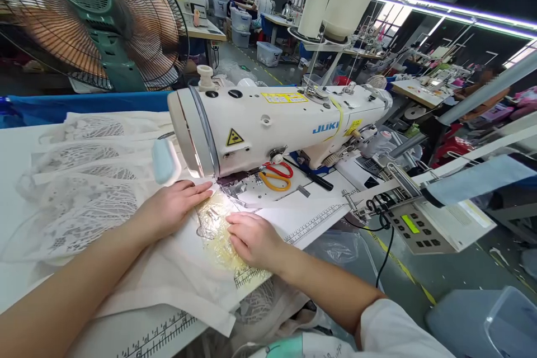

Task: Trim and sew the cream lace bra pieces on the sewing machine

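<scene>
My left hand [171, 207] lies flat with fingers stretched on a white fabric piece [168, 279], just left of the needle area of a white JUKI sewing machine [247, 123]. My right hand [254, 239] is closed, with thumb and fingers bent together at the fabric's right edge. Between both hands is a shiny, yellowish, see-through patch [216, 224] under the machine's lamp light. The needle itself is hidden behind the machine head and glare. Red-and-orange-handled scissors [277, 176] rest on the machine bed, beyond my right hand.
Stacked lace-trimmed white pieces [96, 190] cover the table's left side. A large fan [100, 22] stands behind. Thread cones [314, 5] rise over the machine. On the right are a control box [432, 229] and a tape feeder [403, 176]. A printed ruler [314, 224] runs along the table.
</scene>
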`<state>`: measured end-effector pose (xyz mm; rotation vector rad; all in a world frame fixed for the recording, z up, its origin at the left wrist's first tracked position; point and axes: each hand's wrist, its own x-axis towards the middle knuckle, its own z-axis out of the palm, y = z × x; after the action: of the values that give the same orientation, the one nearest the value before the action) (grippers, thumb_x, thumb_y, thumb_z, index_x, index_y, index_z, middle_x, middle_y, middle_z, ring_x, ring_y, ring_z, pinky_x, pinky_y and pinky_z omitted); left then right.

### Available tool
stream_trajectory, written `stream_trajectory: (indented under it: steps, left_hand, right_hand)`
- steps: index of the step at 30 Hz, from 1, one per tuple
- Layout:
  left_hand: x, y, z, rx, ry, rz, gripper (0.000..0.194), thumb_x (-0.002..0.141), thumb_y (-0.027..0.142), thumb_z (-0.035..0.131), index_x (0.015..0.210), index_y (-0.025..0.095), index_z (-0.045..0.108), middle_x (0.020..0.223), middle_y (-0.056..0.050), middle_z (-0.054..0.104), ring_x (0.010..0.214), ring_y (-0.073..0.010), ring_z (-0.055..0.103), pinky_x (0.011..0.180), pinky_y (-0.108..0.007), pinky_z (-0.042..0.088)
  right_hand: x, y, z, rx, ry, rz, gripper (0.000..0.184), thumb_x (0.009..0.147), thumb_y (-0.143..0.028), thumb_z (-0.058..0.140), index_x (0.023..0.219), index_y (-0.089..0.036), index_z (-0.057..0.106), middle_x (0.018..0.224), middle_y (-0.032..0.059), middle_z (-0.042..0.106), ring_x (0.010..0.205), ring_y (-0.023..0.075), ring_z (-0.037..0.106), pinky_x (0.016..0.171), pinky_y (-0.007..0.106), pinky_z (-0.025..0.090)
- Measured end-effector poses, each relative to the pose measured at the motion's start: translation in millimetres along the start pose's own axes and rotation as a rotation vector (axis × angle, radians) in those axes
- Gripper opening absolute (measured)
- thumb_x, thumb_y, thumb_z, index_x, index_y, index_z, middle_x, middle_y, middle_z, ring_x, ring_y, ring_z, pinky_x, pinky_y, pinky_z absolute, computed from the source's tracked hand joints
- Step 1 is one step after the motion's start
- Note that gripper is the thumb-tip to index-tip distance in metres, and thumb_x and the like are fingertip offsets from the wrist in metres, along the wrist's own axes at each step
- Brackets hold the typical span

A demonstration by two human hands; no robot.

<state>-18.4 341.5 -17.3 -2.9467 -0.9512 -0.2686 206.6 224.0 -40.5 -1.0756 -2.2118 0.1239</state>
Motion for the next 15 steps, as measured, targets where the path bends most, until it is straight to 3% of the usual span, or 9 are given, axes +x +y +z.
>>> stream_trajectory:
  steps: [3,6,11,15]
  left_hand:
    - [2.7,-2.5,2.4,0.007,-0.014,-0.049,0.050,0.086,0.021,0.028,0.118,0.027,0.064,0.118,-0.003,0.068,0.106,-0.0244,0.060,0.083,-0.037,0.052]
    - [2.6,-0.9,2.0,0.030,-0.022,-0.084,0.047,0.087,0.025,0.029,0.115,0.024,0.066,0.120,-0.005,0.067,0.109,-0.0242,0.059,0.091,-0.037,0.049]
    - [-17.6,16.2,-16.8,0.139,-0.028,-0.201,0.046,0.087,0.022,0.028,0.117,0.016,0.063,0.128,-0.011,0.061,0.110,-0.0266,0.058,0.090,-0.039,0.049]
    - [-62.4,35.5,-37.9,0.285,0.003,-0.310,0.052,0.086,0.021,0.024,0.121,0.000,0.056,0.122,-0.027,0.058,0.104,-0.0374,0.058,0.082,-0.050,0.049]
  right_hand:
    - [2.8,-4.7,-3.4,-0.025,0.026,0.004,0.023,0.086,-0.019,0.043,0.090,-0.013,0.065,0.108,0.0120,0.068,0.102,0.0193,0.061,0.096,0.031,0.046]
    - [3.2,-24.3,-5.5,-0.021,-0.003,-0.007,0.022,0.088,-0.027,0.045,0.091,-0.015,0.064,0.101,0.0102,0.068,0.095,0.0196,0.060,0.087,0.033,0.049]
    - [-8.1,-72.7,-0.8,-0.074,-0.377,-0.095,0.046,0.075,-0.060,0.059,0.089,-0.016,0.061,0.077,0.0063,0.060,0.071,0.0198,0.056,0.062,0.033,0.047]
    - [-9.9,-89.3,-11.2,-0.129,-0.530,-0.088,0.025,0.079,-0.034,0.061,0.093,-0.013,0.060,0.084,0.0093,0.060,0.077,0.0216,0.057,0.062,0.032,0.046]
